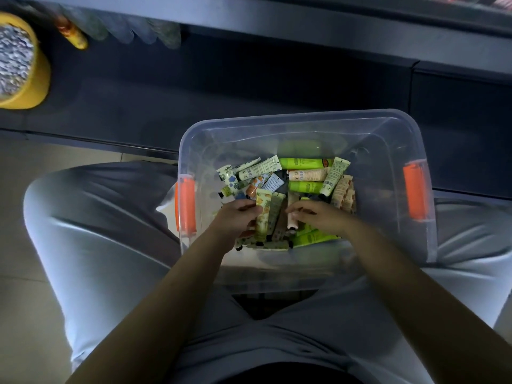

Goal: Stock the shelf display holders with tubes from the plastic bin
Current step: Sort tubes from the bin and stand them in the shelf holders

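A clear plastic bin (304, 119) with orange latches sits between my knees and holds several small tubes in green, cream and patterned prints. My left hand (235, 217) is inside the bin and grips upright tubes, a yellow fruit-print tube (261, 217) in front. My right hand (318, 217) reaches in beside it with curled fingers round a pale tube with a pink cap (292, 221). A bright green tube (302, 162) lies at the back of the pile.
A dark shelf unit (249, 87) runs across in front of me, with blurred tubes hanging at its upper left (119, 29). A yellow tub (25, 67) of small silvery items stands at far left. Tiled floor lies to my left.
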{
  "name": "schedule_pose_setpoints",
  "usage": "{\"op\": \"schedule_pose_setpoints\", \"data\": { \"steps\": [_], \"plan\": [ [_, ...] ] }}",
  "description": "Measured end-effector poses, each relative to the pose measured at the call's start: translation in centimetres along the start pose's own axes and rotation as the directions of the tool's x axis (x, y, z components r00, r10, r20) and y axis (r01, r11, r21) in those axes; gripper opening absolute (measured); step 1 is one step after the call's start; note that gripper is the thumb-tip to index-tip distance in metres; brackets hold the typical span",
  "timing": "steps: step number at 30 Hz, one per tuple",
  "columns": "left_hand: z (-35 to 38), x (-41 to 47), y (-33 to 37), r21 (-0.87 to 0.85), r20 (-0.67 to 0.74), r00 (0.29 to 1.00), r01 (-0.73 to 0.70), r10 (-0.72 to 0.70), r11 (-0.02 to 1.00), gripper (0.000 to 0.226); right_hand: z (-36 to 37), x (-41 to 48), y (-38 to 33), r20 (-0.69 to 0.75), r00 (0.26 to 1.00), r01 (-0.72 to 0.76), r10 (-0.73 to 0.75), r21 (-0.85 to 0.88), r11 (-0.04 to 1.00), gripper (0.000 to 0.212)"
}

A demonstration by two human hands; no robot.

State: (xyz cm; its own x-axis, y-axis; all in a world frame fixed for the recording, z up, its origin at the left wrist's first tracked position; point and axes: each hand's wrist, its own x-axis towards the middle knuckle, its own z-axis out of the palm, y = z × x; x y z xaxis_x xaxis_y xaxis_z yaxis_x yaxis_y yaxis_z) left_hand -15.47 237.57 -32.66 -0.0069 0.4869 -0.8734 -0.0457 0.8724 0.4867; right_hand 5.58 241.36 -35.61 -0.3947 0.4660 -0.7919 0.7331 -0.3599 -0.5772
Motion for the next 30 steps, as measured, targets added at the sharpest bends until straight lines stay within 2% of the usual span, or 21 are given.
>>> {"op": "schedule_pose_setpoints", "data": {
  "steps": [5, 7, 9, 12, 15, 18, 21, 26, 30],
  "plan": [
    [-0.1, -0.6, 0.7, -0.057, 0.020, 0.999, -0.036, 0.038, 0.998, 0.022, -1.1, -2.7, -1.4, -0.060, 0.998, 0.012, 0.004, 0.271, 0.963, 0.023],
    [-0.1, -1.0, 1.0, -0.093, 0.043, 0.998, -0.051, 0.056, 0.994, 0.017, -1.4, -3.8, -1.8, -0.113, 0.993, 0.058, -0.019, 0.351, 0.935, 0.016],
    [0.0, -1.3, 1.3, -0.140, 0.053, 0.996, -0.062, 0.070, 0.988, 0.025, -1.5, -4.9, -2.2, -0.160, 0.986, 0.117, -0.053, 0.422, 0.899, 0.006],
    [0.2, -2.3, 1.7, -0.208, 0.077, 0.992, -0.082, 0.100, 0.975, 0.031, -1.2, -6.3, -2.9, -0.204, 0.975, 0.198, -0.091, 0.603, 0.773, 0.017],
    [0.5, -3.4, 2.1, -0.254, 0.059, 0.987, -0.127, 0.147, 0.959, 0.026, -0.6, -7.6, -3.7, -0.248, 0.959, 0.279, -0.140, 0.723, 0.632, 0.021],
    [0.6, -4.6, 2.5, -0.296, 0.044, 0.976, -0.189, 0.211, 0.936, 0.013, -0.1, -8.8, -4.6, -0.303, 0.939, 0.340, -0.164, 0.742, 0.577, 0.033],
    [0.5, -5.9, 3.1, -0.318, 0.054, 0.956, -0.256, 0.287, 0.913, 0.020, 0.2, -10.1, -5.7, -0.334, 0.920, 0.390, -0.206, 0.718, 0.577, 0.047],
    [0.1, -8.2, 4.4, -0.343, 0.040, 0.914, -0.368, 0.404, 0.864, 0.024, 0.1, -11.9, -7.8, -0.408, 0.878, 0.474, -0.251, 0.671, 0.570, 0.031],
    [0.1, -10.0, 6.3, -0.317, 0.041, 0.853, -0.483, 0.521, 0.816, 0.023, -1.0, -13.2, -9.7, -0.501, 0.819, 0.565, -0.279, 0.617, 0.548, 0.026]
  ]
}}
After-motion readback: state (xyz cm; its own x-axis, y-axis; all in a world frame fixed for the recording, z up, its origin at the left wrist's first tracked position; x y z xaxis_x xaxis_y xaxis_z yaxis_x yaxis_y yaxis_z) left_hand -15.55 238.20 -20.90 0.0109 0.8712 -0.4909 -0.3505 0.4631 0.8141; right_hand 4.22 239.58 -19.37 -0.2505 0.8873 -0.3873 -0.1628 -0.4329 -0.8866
